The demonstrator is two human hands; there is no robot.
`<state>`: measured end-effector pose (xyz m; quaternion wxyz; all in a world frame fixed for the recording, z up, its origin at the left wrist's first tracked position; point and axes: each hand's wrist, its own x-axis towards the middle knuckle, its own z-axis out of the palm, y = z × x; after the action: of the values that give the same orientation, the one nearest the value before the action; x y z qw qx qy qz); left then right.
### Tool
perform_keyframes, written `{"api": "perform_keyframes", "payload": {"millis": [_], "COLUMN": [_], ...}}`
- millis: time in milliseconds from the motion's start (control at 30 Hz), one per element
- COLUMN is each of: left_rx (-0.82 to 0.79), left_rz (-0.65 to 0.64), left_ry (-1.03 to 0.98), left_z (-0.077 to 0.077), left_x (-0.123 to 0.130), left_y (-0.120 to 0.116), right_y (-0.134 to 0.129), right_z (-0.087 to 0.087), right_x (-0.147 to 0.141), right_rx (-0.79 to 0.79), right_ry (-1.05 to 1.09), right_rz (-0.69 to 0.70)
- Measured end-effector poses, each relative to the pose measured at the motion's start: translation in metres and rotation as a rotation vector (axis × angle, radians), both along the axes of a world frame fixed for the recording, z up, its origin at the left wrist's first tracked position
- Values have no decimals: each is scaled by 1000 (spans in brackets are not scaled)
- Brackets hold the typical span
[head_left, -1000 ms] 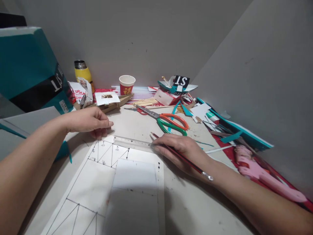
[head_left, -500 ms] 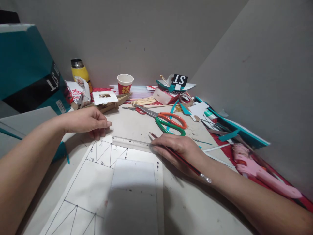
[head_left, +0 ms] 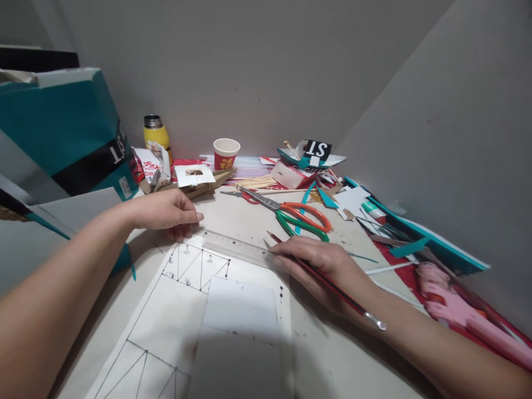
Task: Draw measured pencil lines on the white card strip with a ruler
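My left hand [head_left: 177, 215] is closed at the top left corner of a drawn paper sheet [head_left: 166, 310]. Thumb and fingers are pressed together, and whatever lies between them is hidden. A red and black pencil [head_left: 336, 287] rests in my right hand [head_left: 318, 263], its point facing up and left. The fingers of that hand also grip the right end of a clear ruler [head_left: 235, 247], which lies along the sheet's top edge. On the sheet are black triangle lines, dots and figures. A smaller white card [head_left: 241, 305] lies over its right part.
Scissors [head_left: 286, 213] with orange and green handles lie beyond the ruler. Behind stand a paper cup [head_left: 226, 158] and a yellow bottle [head_left: 157, 133]. A teal box [head_left: 75, 122] is at left. Card scraps and a pink glue gun [head_left: 453, 310] line the right side.
The whole view has shifted, so things appear farther right and slightly lower. Both hands keep about the same grip, and the ruler still lies at the sheet's top edge.
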<state>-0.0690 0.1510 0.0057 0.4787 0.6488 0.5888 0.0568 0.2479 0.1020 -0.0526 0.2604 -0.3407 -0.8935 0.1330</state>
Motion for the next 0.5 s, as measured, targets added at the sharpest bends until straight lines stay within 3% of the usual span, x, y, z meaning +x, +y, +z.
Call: {"api": "perform_keyframes", "payload": {"millis": [500], "left_rx": [34], "left_rz": [109], "left_ry": [-52], "left_z": [1], "left_x": [-5], "left_y": [0], "right_y": [2], "right_z": [9], "right_x": [-12], "right_rx": [17], "right_ry": [-18], "right_rz": [54]}}
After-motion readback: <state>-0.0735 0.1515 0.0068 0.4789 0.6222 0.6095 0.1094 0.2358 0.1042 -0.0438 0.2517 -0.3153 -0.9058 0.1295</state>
